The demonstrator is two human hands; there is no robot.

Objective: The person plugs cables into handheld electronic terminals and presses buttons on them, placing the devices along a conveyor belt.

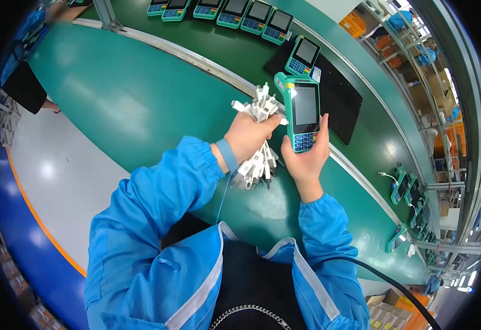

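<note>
My left hand (246,135) is closed round a bundle of white cables (258,160), whose white plugs stick out above and below the fist. One white plug (283,121) between its thumb and finger meets the left side of a green payment terminal (305,107); whether it sits in a port I cannot tell. My right hand (308,159) grips that terminal by its lower end, thumb on the left and fingers on the right, screen and keypad facing up. A blue band (227,155) circles my left wrist.
Another terminal (304,54) lies on a black mat (342,93) just beyond. Several terminals (233,12) stand in a row at the back. More terminals (399,186), some with white cables, lie at the right. A metal rail (196,59) crosses the green bench (97,82).
</note>
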